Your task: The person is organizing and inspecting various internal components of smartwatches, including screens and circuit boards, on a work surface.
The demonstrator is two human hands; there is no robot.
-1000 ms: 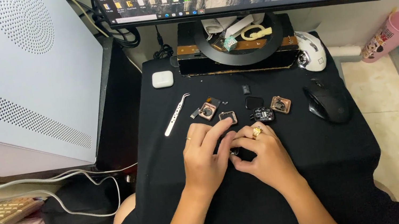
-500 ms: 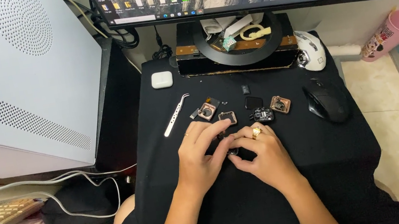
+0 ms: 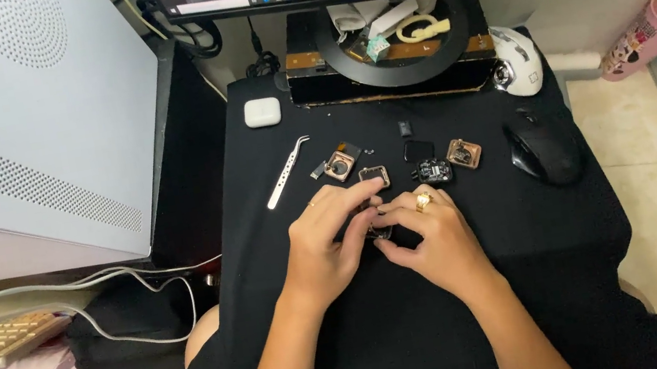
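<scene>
My left hand and my right hand meet over the middle of the black cloth. Both pinch one small dark part between their fingertips; most of it is hidden by the fingers. A gold ring sits on my right hand. Just beyond the fingers lie small watch pieces: a square metal frame, a copper-coloured case, a black circuit module, a second copper case and a black square chip. Metal tweezers lie to the left of them.
A black mouse rests at the right, a white mouse behind it. A white earbud case sits at the back left. A monitor stand holds odds and ends. A white computer case stands left, a pink cup right.
Both hands stay locked on the small part; only the fingertips have shifted slightly. Nothing else on the cloth has moved.
</scene>
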